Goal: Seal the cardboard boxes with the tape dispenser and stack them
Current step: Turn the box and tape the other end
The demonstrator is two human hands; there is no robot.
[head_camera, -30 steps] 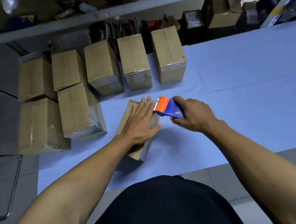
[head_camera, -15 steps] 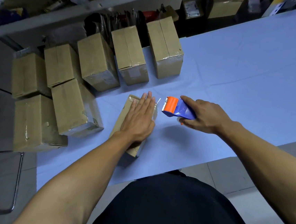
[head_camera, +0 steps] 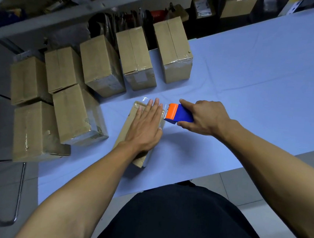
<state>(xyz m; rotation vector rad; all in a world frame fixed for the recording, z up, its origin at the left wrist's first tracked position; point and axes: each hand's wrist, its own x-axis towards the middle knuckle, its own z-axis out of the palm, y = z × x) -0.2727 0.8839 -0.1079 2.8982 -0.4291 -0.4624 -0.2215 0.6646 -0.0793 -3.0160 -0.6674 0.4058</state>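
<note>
A small cardboard box [head_camera: 126, 127] is pressed flat under the left hand [head_camera: 145, 126], fingers straight, while the tape dispenser [head_camera: 177, 114] is gripped by the right hand [head_camera: 205, 117] beside it

head cam | looks forward-down | close over table [head_camera: 252, 74] edge

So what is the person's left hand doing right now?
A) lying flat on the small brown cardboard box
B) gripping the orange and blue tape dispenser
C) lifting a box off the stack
A: the left hand lies flat, fingers straight, on the small brown cardboard box; the right hand grips the orange and blue tape dispenser.
</note>
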